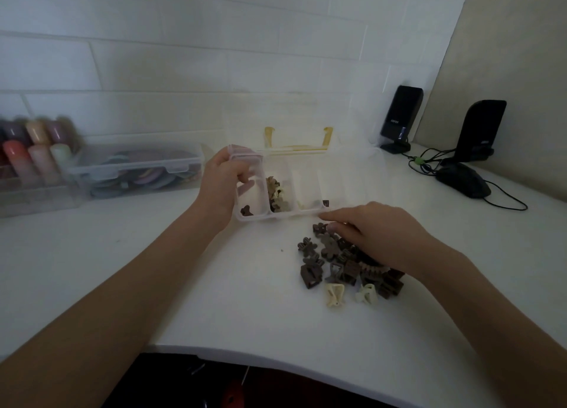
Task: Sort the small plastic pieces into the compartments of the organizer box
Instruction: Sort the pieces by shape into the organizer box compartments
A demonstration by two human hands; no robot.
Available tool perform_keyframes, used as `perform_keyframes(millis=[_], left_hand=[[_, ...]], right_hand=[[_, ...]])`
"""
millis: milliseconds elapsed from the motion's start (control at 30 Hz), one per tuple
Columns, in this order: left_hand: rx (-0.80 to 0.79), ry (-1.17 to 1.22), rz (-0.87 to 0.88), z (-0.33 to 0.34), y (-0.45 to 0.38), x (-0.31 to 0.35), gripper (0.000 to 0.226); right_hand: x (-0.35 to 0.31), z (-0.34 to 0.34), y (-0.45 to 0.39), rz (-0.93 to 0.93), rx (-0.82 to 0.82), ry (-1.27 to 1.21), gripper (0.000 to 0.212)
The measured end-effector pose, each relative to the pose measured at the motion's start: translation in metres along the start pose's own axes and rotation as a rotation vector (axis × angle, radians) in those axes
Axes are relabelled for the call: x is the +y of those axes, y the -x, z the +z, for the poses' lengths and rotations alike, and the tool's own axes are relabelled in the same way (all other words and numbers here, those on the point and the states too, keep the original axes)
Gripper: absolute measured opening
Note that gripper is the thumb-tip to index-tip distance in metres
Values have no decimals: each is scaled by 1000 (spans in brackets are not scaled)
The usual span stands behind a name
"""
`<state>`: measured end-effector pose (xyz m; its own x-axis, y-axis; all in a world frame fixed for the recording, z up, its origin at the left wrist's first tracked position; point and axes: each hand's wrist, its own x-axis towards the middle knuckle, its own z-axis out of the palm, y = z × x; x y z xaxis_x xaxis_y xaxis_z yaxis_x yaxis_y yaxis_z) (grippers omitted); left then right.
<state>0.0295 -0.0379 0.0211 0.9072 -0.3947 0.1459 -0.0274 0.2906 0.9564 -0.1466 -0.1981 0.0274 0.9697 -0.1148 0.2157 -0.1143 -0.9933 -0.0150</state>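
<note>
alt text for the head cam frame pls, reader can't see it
A person's left hand grips the left end of a clear organizer box on a white table while the right hand rests on a pile of brown and cream plastic clips. The box already holds a few brown and beige clips.

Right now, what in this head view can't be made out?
- Clips under the right hand: the palm covers part of the pile.
- Organizer box, right end: washed out by glare, contents unclear.
- Colored cylinders, far left: blurred, cut by the frame edge.
- Left hand fingertips: curled over the box's corner.
</note>
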Motion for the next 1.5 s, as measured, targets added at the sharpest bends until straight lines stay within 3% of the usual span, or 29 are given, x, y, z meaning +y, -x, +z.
perform_keyframes(millis=[267, 533, 667, 867, 1067, 1233, 1500], left_hand=[[-54, 3, -3, 4, 5, 3, 26], [-76, -15, -5, 3, 6, 4, 30], [-72, -14, -3, 3, 6, 7, 28], [-71, -21, -5, 4, 8, 6, 33], [-78, -28, -4, 6, 8, 5, 30], [-77, -20, -5, 6, 8, 6, 27], [-74, -25, -2, 6, 7, 4, 30]], right_hand=[[-5, 0, -2, 40, 30, -235, 13], [-4, 1, -4, 6, 130, -487, 10], [-8, -2, -1, 25, 139, -358, 9], [-31, -6, 6, -97, 49, -159, 36], [-50, 0, 1, -123, 58, -23, 61], [-49, -9, 2, -26, 30, -3, 48], [-53, -11, 3, 19, 24, 80, 53]])
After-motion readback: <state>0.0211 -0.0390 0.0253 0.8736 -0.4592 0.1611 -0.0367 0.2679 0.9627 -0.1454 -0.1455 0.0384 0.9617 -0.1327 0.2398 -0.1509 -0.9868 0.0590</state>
